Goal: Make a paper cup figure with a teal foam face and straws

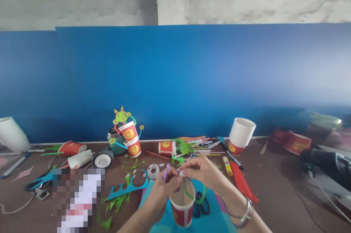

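A red and white paper cup [181,215] stands in front of me, its open mouth turned up. My left hand [164,185] is closed at its far-left rim, and a purple pipe cleaner or straw [166,172] sticks up by those fingers. With fingertips pinched over the rim, my right hand [201,172] meets a small whitish piece [181,173], maybe tape. A green bendy strip [203,195] curves out beside the cup. Black scissors handles [202,209] lie just right of it, on blue paper [161,222].
A tape roll [153,171] and green and blue paper scraps [124,190] lie to the left. Behind them stands a cup figure with a green face [128,130]. Stacked cups [242,132], a glue stick [227,166] and a red packet [242,183] are on the right.
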`<action>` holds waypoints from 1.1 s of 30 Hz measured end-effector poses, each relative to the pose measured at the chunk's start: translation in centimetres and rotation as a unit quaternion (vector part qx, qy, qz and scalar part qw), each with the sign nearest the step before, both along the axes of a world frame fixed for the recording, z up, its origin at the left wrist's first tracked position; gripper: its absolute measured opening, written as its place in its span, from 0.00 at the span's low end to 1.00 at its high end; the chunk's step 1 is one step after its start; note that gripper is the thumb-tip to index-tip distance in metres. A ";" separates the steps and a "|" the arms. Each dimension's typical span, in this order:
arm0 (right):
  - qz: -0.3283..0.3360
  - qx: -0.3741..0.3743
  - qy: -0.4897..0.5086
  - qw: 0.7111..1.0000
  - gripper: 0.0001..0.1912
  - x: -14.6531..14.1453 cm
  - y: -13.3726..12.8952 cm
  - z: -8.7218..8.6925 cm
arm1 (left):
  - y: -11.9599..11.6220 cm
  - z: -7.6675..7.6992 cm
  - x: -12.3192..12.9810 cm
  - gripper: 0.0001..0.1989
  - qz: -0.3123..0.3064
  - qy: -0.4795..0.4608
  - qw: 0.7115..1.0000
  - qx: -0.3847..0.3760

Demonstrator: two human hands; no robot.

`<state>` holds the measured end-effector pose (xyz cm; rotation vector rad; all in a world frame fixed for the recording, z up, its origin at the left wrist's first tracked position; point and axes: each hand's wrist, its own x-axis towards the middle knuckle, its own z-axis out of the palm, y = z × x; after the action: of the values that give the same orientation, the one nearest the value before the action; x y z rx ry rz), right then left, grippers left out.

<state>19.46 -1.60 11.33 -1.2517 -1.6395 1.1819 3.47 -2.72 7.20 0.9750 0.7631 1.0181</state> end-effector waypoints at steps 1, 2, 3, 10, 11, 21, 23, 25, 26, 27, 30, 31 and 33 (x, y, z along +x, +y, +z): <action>0.012 -0.008 0.012 1.000 0.10 0.2 0.0 -0.1 | 0.0 0.0 0.0 0.17 -0.013 -0.017 1.000 -0.015; 0.024 -0.015 0.025 0.999 0.10 0.4 0.1 -0.1 | 0.0 -0.1 -0.1 0.18 -0.028 -0.036 0.998 -0.030; 0.036 -0.019 0.036 0.999 0.11 0.5 0.1 -0.1 | 0.1 -0.2 -0.2 0.18 -0.043 -0.054 0.997 -0.043; 0.033 0.001 -0.005 0.999 0.12 0.5 -0.1 0.3 | 0.1 -0.2 -0.1 0.13 0.022 0.027 0.999 0.026; 0.019 0.013 -0.026 0.999 0.11 0.2 -0.2 0.3 | 0.0 -0.2 -0.1 0.12 0.041 0.054 0.996 0.053; -0.082 0.105 -0.091 0.987 0.17 -1.6 -0.2 -1.2 | -0.2 0.2 0.1 0.09 0.127 0.188 0.959 0.170; -0.124 0.169 -0.114 0.971 0.15 -1.6 -0.3 -0.8 | 0.1 0.1 0.0 0.10 0.151 0.205 0.954 0.160; -0.153 0.256 -0.174 0.939 0.08 -1.8 -0.6 -0.4 | 0.3 -0.1 -0.2 0.10 0.184 0.222 0.944 0.161; -0.153 0.288 -0.208 0.922 0.05 -1.9 -0.8 -0.3 | 0.5 -0.2 -0.3 0.09 0.197 0.230 0.939 0.164; -0.146 0.306 -0.238 0.910 0.06 -2.1 -1.0 -0.2 | 0.6 -0.2 -0.4 0.09 0.209 0.238 0.933 0.170; -0.113 0.304 -0.279 0.904 0.09 -2.7 -1.5 -0.6 | 0.8 -0.4 -0.6 0.08 0.237 0.255 0.914 0.208; -0.112 0.297 -0.283 0.905 0.09 -2.8 -1.5 -0.8 | 0.8 -0.4 -0.6 0.08 0.245 0.261 0.905 0.228; -0.117 0.286 -0.286 0.907 0.09 -3.0 -1.5 -1.1 | 0.8 -0.5 -0.6 0.08 0.258 0.275 0.885 0.272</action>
<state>16.48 -3.06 10.25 -1.4079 -1.9748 0.1347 2.86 -1.91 6.66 1.6402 1.2895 1.4880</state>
